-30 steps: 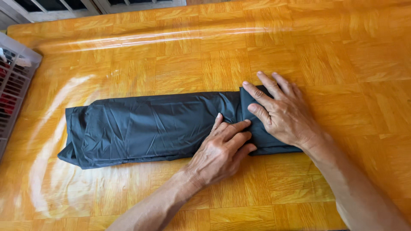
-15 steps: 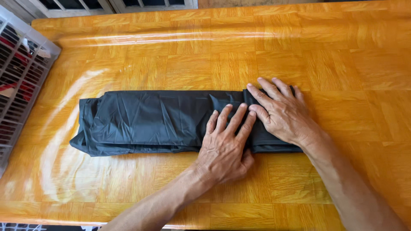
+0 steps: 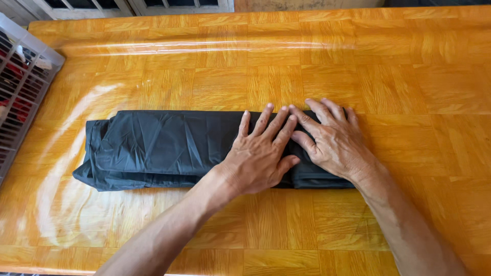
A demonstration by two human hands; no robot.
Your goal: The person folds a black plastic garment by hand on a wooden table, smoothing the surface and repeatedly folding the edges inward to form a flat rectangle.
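Hands flat now, both of them, pressed side by side on the right end of the dark folded cloth [image 3: 169,148]. A second ago your left hand [image 3: 261,153] was bunched, knuckles up, fingers curled under at the near edge of the fold; half a second ago it had begun to open; now it lies spread, fingers fanned and pointing toward the far edge of the table [image 3: 255,61]. Your right hand [image 3: 332,140] has barely shifted: it covers the right end of the cloth, palm down, fingers angled toward the far left, their tips nearly meeting your left fingertips.

From that I judge the tucking is over and you are smoothing: the last fold looks set, and you are pressing it flat.

Neither hand grips anything. Fingers are extended and moderately wide, resting on top of the fabric, nothing pinched between them.

The cloth lies as a long band across the middle of the table, running left to right, roughly parallel to the near edge. Its left end is free and a little uneven, with layered edges showing at the near-left corner of the band. Its right end sits under your right palm, only a sliver showing past your wrist. Most of the band lies left of your fingers, uncovered.

Off the left edge of the table stands a slatted plastic basket [image 3: 20,87], well apart from the cloth.
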